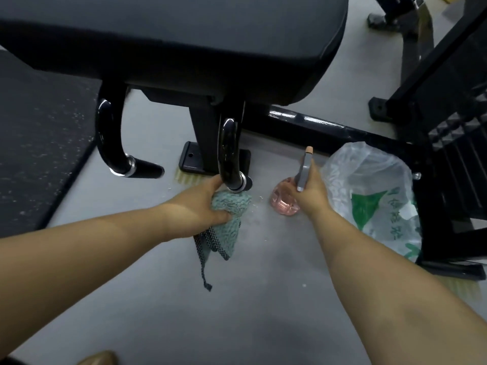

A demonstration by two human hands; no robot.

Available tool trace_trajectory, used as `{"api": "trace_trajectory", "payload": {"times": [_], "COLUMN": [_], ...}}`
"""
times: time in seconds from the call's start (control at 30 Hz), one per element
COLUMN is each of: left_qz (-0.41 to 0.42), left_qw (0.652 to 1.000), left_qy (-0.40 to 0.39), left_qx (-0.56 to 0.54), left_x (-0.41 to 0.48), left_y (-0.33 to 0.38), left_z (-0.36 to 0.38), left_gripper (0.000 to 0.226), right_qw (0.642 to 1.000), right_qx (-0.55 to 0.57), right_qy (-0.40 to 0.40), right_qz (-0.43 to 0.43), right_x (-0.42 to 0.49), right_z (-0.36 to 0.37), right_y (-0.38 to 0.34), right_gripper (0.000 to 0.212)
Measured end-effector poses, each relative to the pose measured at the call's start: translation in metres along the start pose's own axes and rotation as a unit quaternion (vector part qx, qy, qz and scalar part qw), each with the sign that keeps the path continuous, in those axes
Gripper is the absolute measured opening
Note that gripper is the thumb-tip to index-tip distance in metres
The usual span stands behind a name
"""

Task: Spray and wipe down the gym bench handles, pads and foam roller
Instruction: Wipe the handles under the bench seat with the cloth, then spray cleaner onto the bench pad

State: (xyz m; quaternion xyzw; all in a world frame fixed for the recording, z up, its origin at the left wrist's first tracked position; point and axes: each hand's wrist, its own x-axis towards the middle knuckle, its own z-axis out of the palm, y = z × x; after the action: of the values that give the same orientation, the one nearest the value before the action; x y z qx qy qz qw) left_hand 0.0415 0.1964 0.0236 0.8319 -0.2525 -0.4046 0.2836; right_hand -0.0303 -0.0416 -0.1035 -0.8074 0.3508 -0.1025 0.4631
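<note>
Now left hand clutches green cloth around bench handle end; right hand grips pink spray bottle beside it

A: What is seen under everything?

B: A smooth grey floor is seen. At the left a dark speckled mat is laid on it.

A: What is placed directly on the floor?

B: The black base plate of the bench post and a black frame at the right. A clear plastic bag with green print is set beside that frame.
</note>
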Motion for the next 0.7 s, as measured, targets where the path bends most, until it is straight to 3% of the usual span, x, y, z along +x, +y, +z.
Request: {"api": "trace_trajectory", "payload": {"times": [0.13, 0.27, 0.37, 0.53, 0.63, 0.7], "left_qz": [0.005, -0.023, -0.058, -0.113, -0.142, -0.161], "left_qw": [1.0, 1.0, 0.997, 0.991, 0.989, 0.986], "left_qy": [0.003, 0.006, -0.036, -0.07, -0.037, -0.009], "left_qx": [0.026, -0.018, -0.033, 0.004, -0.021, -0.05], "left_x": [0.007, 0.013, 0.002, -0.043, -0.081, -0.11], "left_y": [-0.003, 0.004, 0.019, 0.047, 0.065, 0.077], "left_z": [-0.001, -0.005, -0.018, -0.058, -0.09, -0.118], "left_gripper": [0.067, 0.052, 0.048, 0.044, 0.034, 0.03], "right_qw": [1.0, 0.999, 0.997, 0.978, 0.966, 0.968], "right_qx": [0.002, -0.012, 0.048, 0.166, 0.197, 0.178], "right_qy": [0.018, 0.029, 0.044, 0.044, -0.01, -0.062], "right_qz": [-0.01, -0.016, 0.033, 0.114, 0.167, 0.168], "right_x": [0.006, -0.012, -0.043, -0.12, -0.157, -0.173], "right_z": [0.002, 0.002, -0.013, -0.057, -0.09, -0.109], "right_y": [0.003, -0.015, -0.051, -0.134, -0.186, -0.23], "right_gripper": [0.063, 0.048, 0.029, 0.056, 0.036, 0.034]}}
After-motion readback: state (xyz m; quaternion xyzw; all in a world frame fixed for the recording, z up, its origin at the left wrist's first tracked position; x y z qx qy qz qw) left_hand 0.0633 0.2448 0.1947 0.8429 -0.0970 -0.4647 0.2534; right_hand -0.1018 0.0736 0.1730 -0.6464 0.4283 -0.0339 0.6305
